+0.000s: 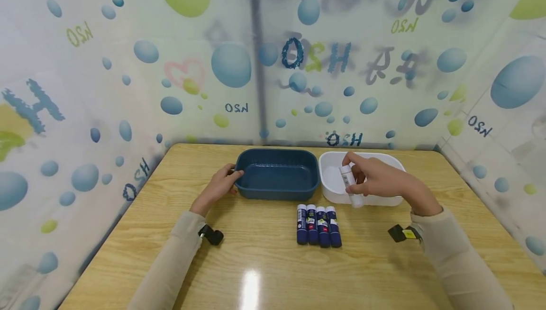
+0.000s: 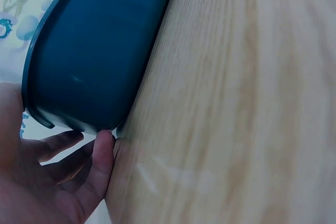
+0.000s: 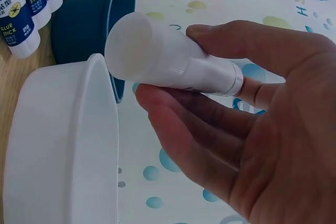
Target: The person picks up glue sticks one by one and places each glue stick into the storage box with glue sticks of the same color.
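Note:
My right hand (image 1: 377, 176) pinches a white glue stick (image 1: 351, 186) between thumb and fingers, tilted over the front rim of the white plastic bin (image 1: 387, 201). In the right wrist view the white glue stick (image 3: 157, 51) shows its wide round end, with the white bin (image 3: 52, 145) just below it. At the left end of the dark blue bin (image 1: 277, 195), my left hand (image 1: 219, 184) grips the rim. The left wrist view shows the thumb at the rim of the blue bin (image 2: 100, 51) and curled fingers against its outer wall.
Several blue glue sticks (image 1: 317, 225) with white caps lie side by side on the wooden table (image 1: 256, 253), in front of the two bins. The bins stand side by side near the back edge. A patterned curtain (image 1: 204, 125) hangs behind the table.

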The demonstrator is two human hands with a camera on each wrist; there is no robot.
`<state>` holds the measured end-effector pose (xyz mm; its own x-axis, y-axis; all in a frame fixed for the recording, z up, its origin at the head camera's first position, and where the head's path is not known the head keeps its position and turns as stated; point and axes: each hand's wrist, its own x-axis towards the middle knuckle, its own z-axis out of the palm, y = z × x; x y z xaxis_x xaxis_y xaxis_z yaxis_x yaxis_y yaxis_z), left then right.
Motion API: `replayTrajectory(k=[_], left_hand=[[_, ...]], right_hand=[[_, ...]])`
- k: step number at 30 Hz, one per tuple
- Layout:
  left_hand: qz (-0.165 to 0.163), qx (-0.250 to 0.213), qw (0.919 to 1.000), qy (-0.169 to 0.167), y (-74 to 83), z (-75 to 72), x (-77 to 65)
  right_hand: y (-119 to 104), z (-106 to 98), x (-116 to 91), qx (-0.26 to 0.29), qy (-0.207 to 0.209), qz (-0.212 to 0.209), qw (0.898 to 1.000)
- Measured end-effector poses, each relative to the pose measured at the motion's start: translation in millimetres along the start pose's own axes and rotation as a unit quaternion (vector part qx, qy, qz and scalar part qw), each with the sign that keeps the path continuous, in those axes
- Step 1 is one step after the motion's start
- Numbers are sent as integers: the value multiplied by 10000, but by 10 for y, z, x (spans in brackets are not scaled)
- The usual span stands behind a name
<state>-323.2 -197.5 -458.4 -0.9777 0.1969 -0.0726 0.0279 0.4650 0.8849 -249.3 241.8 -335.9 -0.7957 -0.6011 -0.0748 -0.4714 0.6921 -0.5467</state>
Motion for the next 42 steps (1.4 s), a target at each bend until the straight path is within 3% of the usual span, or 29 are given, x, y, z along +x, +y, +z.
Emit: replayTrajectory(k=[10,21,36,42], left_hand=[[17,3,10000,-30,-12,-8,-9],[36,43,10000,48,23,-19,4],[1,98,9999,31,1,-12,-2],[-17,94,10000,24,3,-8,-1]], right_hand=[[-18,-156,188,198,-125,147,9996],[6,-409,310,-38,-93,341,9994],[366,-602,511,142,-297,991,9945],[510,-629,585,143,-560,1384,9887]])
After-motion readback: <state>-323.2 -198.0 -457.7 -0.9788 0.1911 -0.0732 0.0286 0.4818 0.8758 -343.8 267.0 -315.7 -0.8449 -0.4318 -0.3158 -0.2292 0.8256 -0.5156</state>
